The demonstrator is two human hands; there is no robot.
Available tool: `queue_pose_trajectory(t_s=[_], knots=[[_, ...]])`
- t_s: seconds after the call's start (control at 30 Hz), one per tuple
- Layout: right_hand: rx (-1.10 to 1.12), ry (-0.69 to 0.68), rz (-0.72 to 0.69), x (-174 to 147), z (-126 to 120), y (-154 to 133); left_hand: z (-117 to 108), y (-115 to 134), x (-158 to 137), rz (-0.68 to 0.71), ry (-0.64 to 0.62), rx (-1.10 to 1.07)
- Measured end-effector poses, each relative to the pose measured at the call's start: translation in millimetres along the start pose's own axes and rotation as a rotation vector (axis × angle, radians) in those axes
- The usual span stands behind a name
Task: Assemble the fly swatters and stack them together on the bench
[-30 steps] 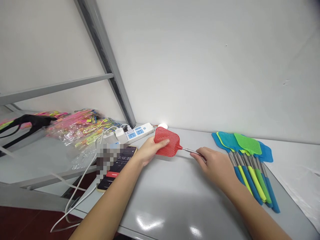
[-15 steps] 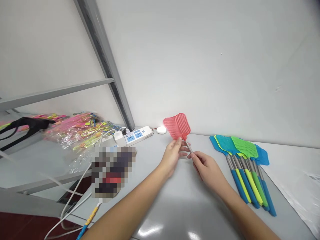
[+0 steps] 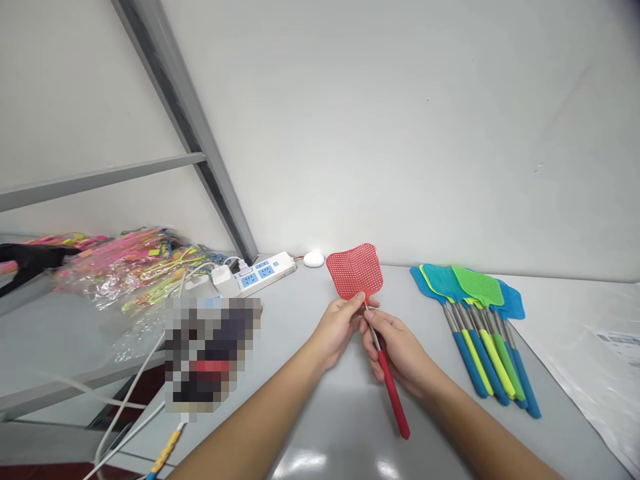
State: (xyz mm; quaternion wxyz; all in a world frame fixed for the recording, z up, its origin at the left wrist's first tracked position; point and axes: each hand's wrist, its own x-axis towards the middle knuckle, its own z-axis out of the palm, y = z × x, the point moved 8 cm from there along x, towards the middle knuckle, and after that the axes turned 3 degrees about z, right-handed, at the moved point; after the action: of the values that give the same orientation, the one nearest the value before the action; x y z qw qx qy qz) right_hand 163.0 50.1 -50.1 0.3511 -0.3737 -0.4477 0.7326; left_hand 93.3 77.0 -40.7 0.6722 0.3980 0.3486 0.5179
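Note:
A red fly swatter (image 3: 356, 272) is held over the grey table, its perforated head up and its red grip pointing down toward me. My left hand (image 3: 337, 330) pinches the neck just under the head, thumb in front. Lower down, my right hand (image 3: 397, 343) is closed round the metal shaft, above the red grip. To the right lies a pile of fly swatters (image 3: 483, 287) with blue, yellow and green heads and grips, apart from both hands.
A white power strip (image 3: 265, 272) with plugs and cables sits at the back left, beside a small white round device (image 3: 314, 259). Plastic-wrapped colourful items (image 3: 135, 267) lie on a shelf at left. A white plastic sheet (image 3: 575, 327) covers the right side.
The red swatter has turned more upright and its red grip now shows. My right hand has moved up the shaft, close to my left hand. The view has shifted slightly right.

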Motion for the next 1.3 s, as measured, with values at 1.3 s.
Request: queue_pose_trajectory(t_s=[1.3], knots=[[-0.37,-0.005,-0.127,-13,5,-34,-7,40,-12,0.287,0.136,-0.004]])
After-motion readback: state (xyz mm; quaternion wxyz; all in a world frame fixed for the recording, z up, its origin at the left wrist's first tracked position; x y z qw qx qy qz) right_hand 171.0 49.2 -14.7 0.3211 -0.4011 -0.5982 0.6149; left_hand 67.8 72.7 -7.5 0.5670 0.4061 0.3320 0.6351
